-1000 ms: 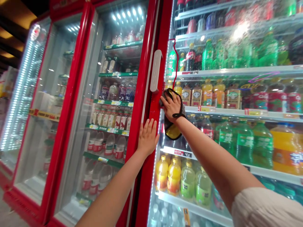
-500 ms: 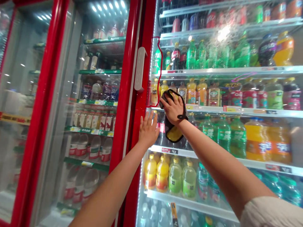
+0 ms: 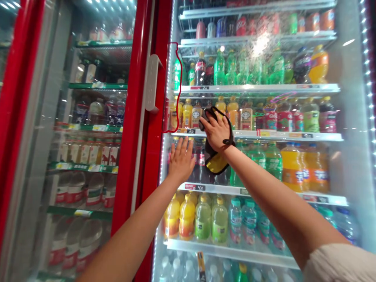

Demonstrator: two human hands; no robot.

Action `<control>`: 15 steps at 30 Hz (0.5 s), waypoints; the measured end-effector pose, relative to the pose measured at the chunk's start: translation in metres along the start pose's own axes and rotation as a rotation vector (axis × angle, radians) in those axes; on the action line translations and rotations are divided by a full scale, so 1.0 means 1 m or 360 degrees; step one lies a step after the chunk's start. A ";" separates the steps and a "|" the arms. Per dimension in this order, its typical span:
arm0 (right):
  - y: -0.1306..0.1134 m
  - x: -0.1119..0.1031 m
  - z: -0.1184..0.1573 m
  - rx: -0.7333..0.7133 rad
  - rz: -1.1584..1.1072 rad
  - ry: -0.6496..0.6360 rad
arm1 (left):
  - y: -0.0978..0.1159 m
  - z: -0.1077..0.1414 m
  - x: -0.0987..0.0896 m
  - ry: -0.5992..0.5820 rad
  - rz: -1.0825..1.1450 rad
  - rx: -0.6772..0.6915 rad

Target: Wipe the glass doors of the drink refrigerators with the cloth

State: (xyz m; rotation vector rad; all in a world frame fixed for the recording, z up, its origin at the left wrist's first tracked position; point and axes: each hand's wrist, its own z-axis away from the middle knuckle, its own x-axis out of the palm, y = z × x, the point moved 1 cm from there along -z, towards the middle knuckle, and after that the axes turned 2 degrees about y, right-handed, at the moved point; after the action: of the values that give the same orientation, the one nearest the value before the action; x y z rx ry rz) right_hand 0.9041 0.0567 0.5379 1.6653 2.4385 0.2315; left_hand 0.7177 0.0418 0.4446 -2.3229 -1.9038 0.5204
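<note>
My right hand [image 3: 217, 132] presses a dark cloth with yellow patches and black edging [image 3: 217, 165] flat on the glass door [image 3: 261, 45] of a lit drinks fridge. Its fingers lie spread over the cloth, and a black loop from the edging rests at the wrist. Lower and to the left, my left hand [image 3: 181, 159] is open with fingers stretched, holding nothing; it appears to lie against the same glass. A red line [image 3: 180, 74] is drawn on the glass above that hand. Bottles stand on the shelves behind both hands.
A pale vertical handle [image 3: 152, 83] sticks out from the red door frame [image 3: 163, 43] left of my hands. Further left is a second glass-fronted fridge with bottles on green-edged shelves [image 3: 84, 167]. Small coloured scribbles [image 3: 283, 96] mark the glass at right.
The view has shifted right, so the fridges sit further left. Both my hands have moved right relative to the door, the right one with the cloth beneath it.
</note>
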 end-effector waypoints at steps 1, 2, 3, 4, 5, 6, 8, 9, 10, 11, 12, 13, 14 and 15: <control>0.010 -0.005 0.007 0.0055 0.0045 0.0037 | 0.004 -0.001 0.001 0.0006 0.0004 0.0014; 0.017 -0.010 0.019 0.0101 0.0092 0.0061 | 0.008 -0.001 0.002 0.0011 0.0009 0.0024; 0.022 -0.013 0.035 0.0128 0.0136 0.0068 | 0.012 -0.001 0.003 0.0014 0.0016 0.0030; 0.024 -0.016 0.053 0.0128 0.0171 0.0058 | 0.016 -0.001 0.003 0.0017 0.0023 0.0031; 0.023 -0.018 0.069 0.0083 0.0187 0.0026 | 0.020 -0.002 0.004 0.0019 0.0030 0.0028; 0.021 -0.018 0.083 0.0005 0.0186 -0.0020 | 0.024 -0.002 0.004 0.0021 0.0036 0.0022; 0.016 -0.018 0.094 -0.0175 0.0157 -0.0110 | 0.034 -0.006 0.006 0.0025 0.0044 0.0015; 0.016 -0.018 0.091 -0.0238 0.0142 -0.0139 | 0.039 -0.009 0.007 0.0029 0.0049 0.0017; 0.019 -0.018 0.084 -0.0263 0.0133 -0.0152 | 0.044 -0.012 0.008 0.0034 0.0054 0.0024; 0.025 -0.019 0.074 -0.0247 0.0132 -0.0149 | 0.049 -0.015 0.009 0.0040 0.0059 0.0036; 0.034 -0.021 0.064 -0.0202 0.0137 -0.0135 | 0.054 -0.019 0.010 0.0050 0.0065 0.0051; 0.044 -0.024 0.055 -0.0140 0.0144 -0.0113 | 0.058 -0.022 0.011 0.0063 0.0072 0.0069; 0.056 -0.027 0.049 -0.0070 0.0153 -0.0081 | 0.062 -0.024 0.013 0.0076 0.0078 0.0084; 0.067 -0.031 0.047 0.0005 0.0162 -0.0040 | 0.066 -0.026 0.015 0.0087 0.0085 0.0096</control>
State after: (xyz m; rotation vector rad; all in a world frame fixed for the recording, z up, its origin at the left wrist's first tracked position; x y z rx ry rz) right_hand 0.9870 0.0534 0.5089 1.7850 2.3401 0.2195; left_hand 0.7899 0.0452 0.4473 -2.3305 -1.7818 0.5065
